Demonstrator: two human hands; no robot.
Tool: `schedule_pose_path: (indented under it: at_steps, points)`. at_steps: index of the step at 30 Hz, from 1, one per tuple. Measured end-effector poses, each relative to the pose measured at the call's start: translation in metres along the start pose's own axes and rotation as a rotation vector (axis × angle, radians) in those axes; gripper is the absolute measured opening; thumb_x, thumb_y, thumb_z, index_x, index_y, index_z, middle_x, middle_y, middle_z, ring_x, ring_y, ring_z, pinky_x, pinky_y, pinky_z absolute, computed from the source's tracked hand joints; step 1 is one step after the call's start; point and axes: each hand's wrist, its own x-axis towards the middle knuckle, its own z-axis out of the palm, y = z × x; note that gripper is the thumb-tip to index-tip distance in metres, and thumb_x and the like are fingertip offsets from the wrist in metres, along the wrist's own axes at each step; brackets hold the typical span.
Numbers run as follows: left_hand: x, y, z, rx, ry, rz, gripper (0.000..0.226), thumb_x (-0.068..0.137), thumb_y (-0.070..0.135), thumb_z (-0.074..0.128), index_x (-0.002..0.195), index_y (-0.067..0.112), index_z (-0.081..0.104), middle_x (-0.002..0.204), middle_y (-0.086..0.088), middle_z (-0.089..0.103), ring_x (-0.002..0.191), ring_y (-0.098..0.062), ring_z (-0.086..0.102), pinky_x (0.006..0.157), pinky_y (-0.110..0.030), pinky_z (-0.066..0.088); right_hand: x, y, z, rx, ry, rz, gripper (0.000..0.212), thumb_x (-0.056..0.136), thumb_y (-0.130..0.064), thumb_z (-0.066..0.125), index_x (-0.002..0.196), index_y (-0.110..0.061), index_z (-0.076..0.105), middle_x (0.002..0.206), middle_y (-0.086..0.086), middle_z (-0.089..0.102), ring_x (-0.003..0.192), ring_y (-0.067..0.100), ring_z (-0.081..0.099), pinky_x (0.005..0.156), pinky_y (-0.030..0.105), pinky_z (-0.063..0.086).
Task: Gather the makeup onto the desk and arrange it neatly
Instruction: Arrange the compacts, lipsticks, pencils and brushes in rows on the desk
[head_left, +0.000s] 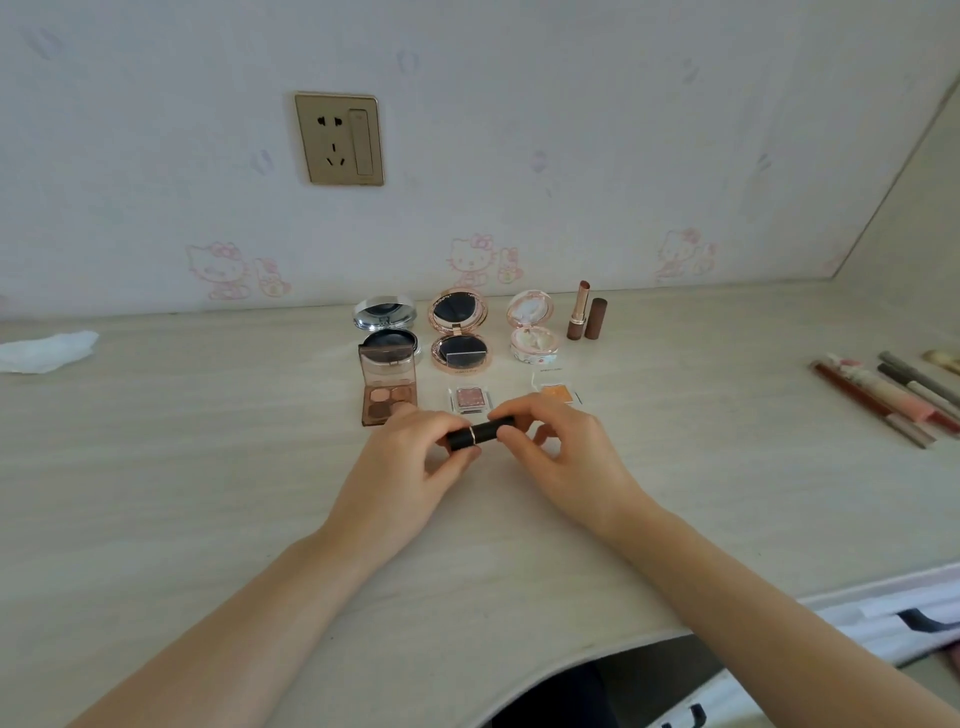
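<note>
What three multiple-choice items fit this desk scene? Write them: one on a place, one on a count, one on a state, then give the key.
1. Where does the uncapped lipstick stand?
A. left of the silver compact
B. right of the white floral compact
C. among the pencils

2. How many round compacts lie open in the back row?
A. one
B. three
C. five

3. What is the state of the black lipstick tube?
A. lying loose on the desk
B. standing uncapped
C. held by both hands

Key: 1 B, it stands beside its cap, right of that compact. 2 B, silver, rose-gold and white floral. 3 C, left hand and right hand each pinch an end.
</note>
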Motion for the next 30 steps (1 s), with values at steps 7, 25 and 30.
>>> schedule_pose_path:
  at_steps: [7, 25, 30]
  points:
    - [-0.001, 0.001, 0.001, 0.125, -0.046, 0.075, 0.02, 0.083, 0.018, 0.072, 0.102, 0.012, 0.07, 0.085, 0.004, 0.064, 0.09, -0.017, 0.053, 0.077, -0.02, 0.039, -0.005, 0.002, 0.0, -0.187, 0.021, -0.188, 0.016, 0.087, -0.008, 0.065, 0.103, -0.014, 0.065, 0.089, -0.025, 0.049, 0.089, 0.009, 0.047, 0.077, 0.011, 0.036]
    - [-0.005, 0.011, 0.002, 0.502, -0.116, 0.236, 0.026, 0.099, 0.026, 0.036, 0.087, 0.01, 0.053, 0.075, -0.005, 0.059, 0.078, -0.025, 0.043, 0.071, -0.03, 0.023, -0.014, -0.01, 0.004, -0.431, 0.025, -0.398, 0.019, 0.092, -0.008, 0.059, 0.108, -0.005, 0.068, 0.094, 0.006, 0.066, 0.086, 0.025, 0.051, 0.081, 0.031, 0.043]
    - [-0.005, 0.012, -0.001, 0.428, -0.119, 0.219, 0.031, 0.098, 0.032, 0.042, 0.084, 0.008, 0.055, 0.068, -0.005, 0.059, 0.074, -0.025, 0.045, 0.07, -0.03, 0.029, -0.014, -0.007, 0.004, -0.405, 0.036, -0.443, 0.019, 0.094, -0.01, 0.056, 0.108, -0.005, 0.068, 0.096, 0.004, 0.066, 0.088, 0.019, 0.05, 0.082, 0.026, 0.041]
